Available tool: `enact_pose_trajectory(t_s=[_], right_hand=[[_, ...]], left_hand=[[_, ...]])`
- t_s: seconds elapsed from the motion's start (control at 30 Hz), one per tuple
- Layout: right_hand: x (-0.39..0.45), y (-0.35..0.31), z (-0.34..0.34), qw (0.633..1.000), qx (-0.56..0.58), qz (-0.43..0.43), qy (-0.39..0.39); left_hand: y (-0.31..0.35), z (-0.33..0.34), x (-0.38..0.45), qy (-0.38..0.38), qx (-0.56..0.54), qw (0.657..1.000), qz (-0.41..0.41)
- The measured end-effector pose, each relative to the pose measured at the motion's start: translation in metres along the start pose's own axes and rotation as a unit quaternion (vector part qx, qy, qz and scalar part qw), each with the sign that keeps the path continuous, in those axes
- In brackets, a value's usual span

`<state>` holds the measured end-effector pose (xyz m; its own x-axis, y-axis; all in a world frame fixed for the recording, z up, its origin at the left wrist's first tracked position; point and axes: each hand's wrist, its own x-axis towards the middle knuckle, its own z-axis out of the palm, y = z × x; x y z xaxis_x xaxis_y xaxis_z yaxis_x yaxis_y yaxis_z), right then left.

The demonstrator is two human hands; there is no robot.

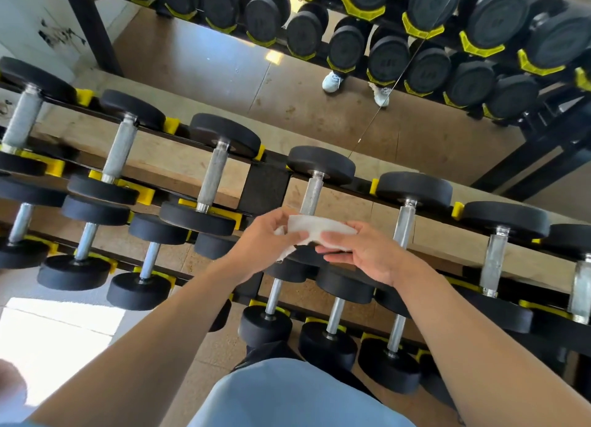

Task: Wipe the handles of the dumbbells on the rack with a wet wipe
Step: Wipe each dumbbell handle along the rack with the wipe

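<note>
A white wet wipe (315, 228) is stretched between both hands above the rack. My left hand (263, 242) pinches its left end and my right hand (361, 250) pinches its right end. Just behind the wipe runs the steel handle (312, 194) of a black dumbbell on the top tier; the wipe is not touching it. More dumbbells with steel handles lie on the black rack (265, 188) with yellow cradles: one handle to the left (212, 175), one to the right (403, 223). A lower tier holds smaller dumbbells (332, 318).
A mirror behind the rack reflects rows of dumbbells (425, 52) and a person's shoes (332, 81). The floor is brown, with a bright sunlit patch (57, 330) at the lower left. My blue trouser leg (287, 394) is at the bottom.
</note>
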<state>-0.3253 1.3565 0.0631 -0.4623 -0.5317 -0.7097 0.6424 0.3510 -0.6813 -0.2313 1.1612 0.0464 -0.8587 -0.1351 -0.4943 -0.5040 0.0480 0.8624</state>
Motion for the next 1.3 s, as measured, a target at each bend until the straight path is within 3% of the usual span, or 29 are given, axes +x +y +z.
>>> enact_pose_trajectory(t_s=[0.1,0.17,0.27,0.33,0.43,0.53,0.67,0.77,0.9,1.17,1.3], right_hand=[[0.019,0.012,0.004,0.987,0.141,-0.048,0.058],[0.038,0.021,0.002,0.958,0.203,-0.063,0.191],[0.061,0.019,-0.003,0.875,0.231,-0.043,0.423],[0.081,0.009,0.001,0.857,0.190,-0.018,0.479],[0.112,-0.014,0.031,0.887,0.148,-0.001,0.437],[0.124,-0.026,0.057,0.905,0.103,-0.053,0.409],[0.121,-0.011,0.060,0.930,0.131,-0.083,0.333],[0.125,-0.003,0.058,0.896,0.082,-0.116,0.420],[0.136,-0.023,0.051,0.871,0.159,-0.035,0.464],[0.145,-0.036,0.035,0.920,0.097,0.093,0.369],[0.141,-0.040,0.028,0.915,0.065,0.081,0.390]], left_hand=[[-0.011,0.010,0.019,0.077,-0.006,0.997,-0.017],[-0.022,0.013,0.036,0.149,-0.004,0.988,-0.024],[-0.029,0.019,0.056,0.234,0.056,0.969,-0.048],[-0.030,0.026,0.067,0.276,0.107,0.954,-0.049],[-0.031,0.032,0.077,0.309,0.133,0.940,-0.052],[-0.036,0.033,0.077,0.317,0.131,0.937,-0.064],[-0.037,0.032,0.080,0.308,0.138,0.938,-0.082],[-0.036,0.031,0.079,0.289,0.146,0.942,-0.090],[-0.035,0.030,0.077,0.277,0.147,0.945,-0.091],[-0.040,0.029,0.080,0.274,0.135,0.948,-0.089],[-0.039,0.030,0.080,0.277,0.124,0.948,-0.095]])
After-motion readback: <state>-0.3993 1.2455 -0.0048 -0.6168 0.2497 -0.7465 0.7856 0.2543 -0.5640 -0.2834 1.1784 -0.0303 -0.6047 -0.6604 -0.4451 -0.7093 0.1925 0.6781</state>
